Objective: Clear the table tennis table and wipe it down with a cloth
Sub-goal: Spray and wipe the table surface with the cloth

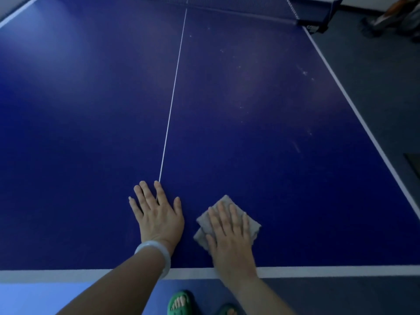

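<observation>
Head view: the right hand (229, 233) lies flat with straight, slightly spread fingers pressing a folded beige cloth (227, 221) onto the blue table tennis table (250, 98), close to the near edge and just right of the white centre line (172, 96). The left hand (158, 212) rests palm-down with fingers spread on the bare surface just beside the cloth, across the near end of that line, holding nothing; a pale translucent bangle (156, 255) circles its wrist. The visible half of the table carries no bats or balls, so the clearing looks done and wiping is the step in hand. To wipe well, I judge the palm should keep even pressure over the whole cloth and push in long overlapping strokes towards the net (238, 3), working out to the right side edge, where pale specks and a faint streak (296, 147) show. The braced left hand should steady the reach. The tabletop is smooth, matte and hard, edged with white border lines; the cloth looks soft, nappy and rumpled at its corners. Below the near edge, green perforated sandals (180, 303) stand on a grey floor
</observation>
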Motion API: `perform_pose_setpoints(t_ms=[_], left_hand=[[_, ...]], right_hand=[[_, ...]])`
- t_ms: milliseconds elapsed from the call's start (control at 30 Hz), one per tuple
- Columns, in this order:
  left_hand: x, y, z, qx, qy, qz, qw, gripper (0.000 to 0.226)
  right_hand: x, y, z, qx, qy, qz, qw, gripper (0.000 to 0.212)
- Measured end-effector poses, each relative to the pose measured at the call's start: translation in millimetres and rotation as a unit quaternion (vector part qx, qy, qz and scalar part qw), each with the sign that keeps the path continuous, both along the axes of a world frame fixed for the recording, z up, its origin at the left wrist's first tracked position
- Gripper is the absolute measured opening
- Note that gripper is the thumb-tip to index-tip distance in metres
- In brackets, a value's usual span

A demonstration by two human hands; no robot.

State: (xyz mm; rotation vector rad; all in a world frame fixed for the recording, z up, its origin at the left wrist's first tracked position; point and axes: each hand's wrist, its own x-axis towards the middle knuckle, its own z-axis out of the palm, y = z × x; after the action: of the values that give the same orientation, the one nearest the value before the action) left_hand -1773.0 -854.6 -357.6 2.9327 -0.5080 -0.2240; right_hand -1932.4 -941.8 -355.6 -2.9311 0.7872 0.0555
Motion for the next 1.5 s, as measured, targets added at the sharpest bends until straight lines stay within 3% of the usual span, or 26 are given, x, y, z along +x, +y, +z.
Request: perform_pose_setpoints(t_ms=[100,200,267,333,433,533,733,900,1000,1133,1167,1233,1333,1400,1500], left_hand=[[-0.5,-0.2,0.3,0.006,-0.003,0.000,1.000,0.073],[-1.4,-0.4,0.4,0.008,-0.004,0.000,1.000,0.073],[-1.4,-0.5,0.4,0.007,-0.001,0.000,1.000,0.073],[-2.0,-0.4,0.9,0.010,-0.002,0.002,1.000,0.073],[-2.0,-0.1,2.1,0.005,0.001,0.006,1.000,0.073],[-1.7,-0.4,3.7,-0.008,0.008,0.008,1.000,0.072],[-1.4,-7.9,15.3,-0.047,0.021,0.007,0.999,0.063],[-55.8,-78.9,27.2,-0.106,-0.038,-0.134,0.984,0.055],[-104.3,-140.2,26.9,-0.103,0.000,-0.140,0.985,0.061],[-147.0,-179.6,9.1,-0.026,0.013,-0.105,0.994,0.074],[-150.1,-180.7,5.1,-0.011,0.003,-0.100,0.995,0.076],[-151.1,-181.5,-0.3,0.002,-0.012,-0.094,0.995,0.076],[-151.3,-182.8,-2.8,0.014,-0.017,-0.093,0.995,0.075],[-151.8,-184.0,-2.0,0.015,-0.016,-0.090,0.996,0.074],[-152.6,-185.4,0.6,0.017,-0.009,-0.085,0.996,0.074]], right_hand=[[-49.1,-42.4,-6.6,-0.021,0.055,-0.024,0.998,0.060],[-80.3,-79.2,5.0,-0.029,0.044,-0.268,0.962,0.059],[-68.4,-71.3,12.1,-0.001,0.026,-0.349,0.937,0.060],[-47.3,-46.3,13.8,-0.007,0.017,-0.293,0.956,0.057],[-37.2,-15.8,9.7,0.003,0.011,-0.069,0.998,0.057],[-71.3,-47.0,6.2,0.003,0.026,0.031,0.999,0.060],[-154.5,-147.2,11.8,-0.028,0.053,-0.120,0.991,0.062],[-155.6,-154.3,10.9,-0.008,0.041,-0.128,0.991,0.059],[-163.3,-163.7,10.0,0.006,0.026,-0.069,0.997,0.059],[-199.7,-209.7,9.5,-0.025,0.049,0.059,0.997,0.056],[-212.9,-226.6,9.2,-0.044,0.069,0.037,0.996,0.055],[-236.9,-258.3,10.5,-0.036,0.115,-0.117,0.986,0.060],[-240.5,-264.4,19.6,-0.007,0.090,-0.346,0.934,0.074],[-217.8,-247.9,22.5,-0.005,0.072,-0.317,0.946,0.075],[-180.5,-223.7,18.6,0.010,0.046,-0.089,0.995,0.063]])
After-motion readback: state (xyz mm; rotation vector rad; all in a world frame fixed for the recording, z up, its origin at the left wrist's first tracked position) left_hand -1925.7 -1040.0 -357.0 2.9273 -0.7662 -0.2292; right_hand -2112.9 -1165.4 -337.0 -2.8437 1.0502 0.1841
